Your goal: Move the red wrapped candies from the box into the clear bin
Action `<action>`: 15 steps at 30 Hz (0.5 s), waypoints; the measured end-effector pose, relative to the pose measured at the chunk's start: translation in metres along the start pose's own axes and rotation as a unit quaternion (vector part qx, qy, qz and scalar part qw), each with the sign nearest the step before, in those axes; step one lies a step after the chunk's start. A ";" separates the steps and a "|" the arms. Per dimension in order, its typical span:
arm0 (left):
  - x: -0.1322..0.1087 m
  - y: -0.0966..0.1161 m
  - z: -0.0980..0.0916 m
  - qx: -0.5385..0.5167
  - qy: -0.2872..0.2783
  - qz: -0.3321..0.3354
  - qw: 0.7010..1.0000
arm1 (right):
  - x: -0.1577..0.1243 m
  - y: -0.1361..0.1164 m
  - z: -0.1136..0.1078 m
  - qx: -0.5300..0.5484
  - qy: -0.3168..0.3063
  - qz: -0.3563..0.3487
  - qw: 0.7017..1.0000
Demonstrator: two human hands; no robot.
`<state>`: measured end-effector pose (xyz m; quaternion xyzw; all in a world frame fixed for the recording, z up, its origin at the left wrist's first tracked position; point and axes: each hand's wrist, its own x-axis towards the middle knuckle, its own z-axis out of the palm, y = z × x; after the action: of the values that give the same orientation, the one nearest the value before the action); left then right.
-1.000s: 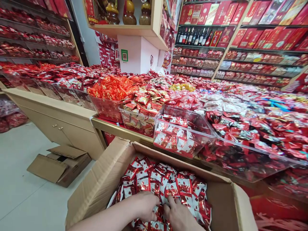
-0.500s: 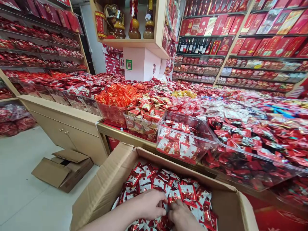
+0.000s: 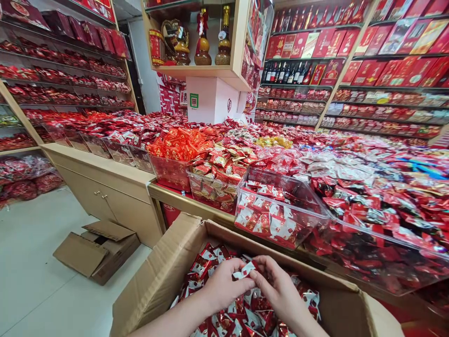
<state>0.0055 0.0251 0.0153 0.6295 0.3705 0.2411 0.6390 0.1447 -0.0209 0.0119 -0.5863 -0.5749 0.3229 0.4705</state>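
A small red and white wrapped packet (image 3: pixel 244 270) is pinched between my left hand (image 3: pixel 227 282) and my right hand (image 3: pixel 275 283), at fingertip height above a pile of similar packets (image 3: pixel 242 318). Thumbs and fingers of both hands close on its two ends. The pile lies in an open cardboard box (image 3: pixel 157 267) below my hands. Just beyond the box, a clear plastic bin (image 3: pixel 270 224) holds more red and white packets.
Behind stretches a long counter (image 3: pixel 105 166) with bins of wrapped sweets. A second cardboard box (image 3: pixel 101 252) stands on the floor at the left. Shelves (image 3: pixel 333 89) with bottles and red boxes line the back wall.
Both hands have risen out of the pile, now with one packet between their fingertips. The view has shifted slightly, so the surroundings sit a little lower and further right.
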 end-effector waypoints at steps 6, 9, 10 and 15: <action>-0.001 0.006 0.001 -0.076 0.030 -0.019 0.997 | 0.000 0.002 0.001 0.047 0.062 -0.001 0.997; -0.002 0.016 0.003 -0.107 0.040 -0.022 0.993 | -0.002 0.002 -0.004 0.077 0.061 0.009 0.995; -0.003 0.019 0.004 -0.122 0.045 -0.023 0.991 | -0.002 0.003 -0.004 0.081 0.061 0.007 0.995; -0.005 0.023 0.003 -0.198 0.058 -0.006 0.979 | -0.003 0.008 -0.007 0.075 0.096 0.001 0.993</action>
<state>0.0084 0.0217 0.0384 0.4737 0.3555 0.3422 0.7295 0.1536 -0.0238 0.0059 -0.5780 -0.5009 0.3081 0.5657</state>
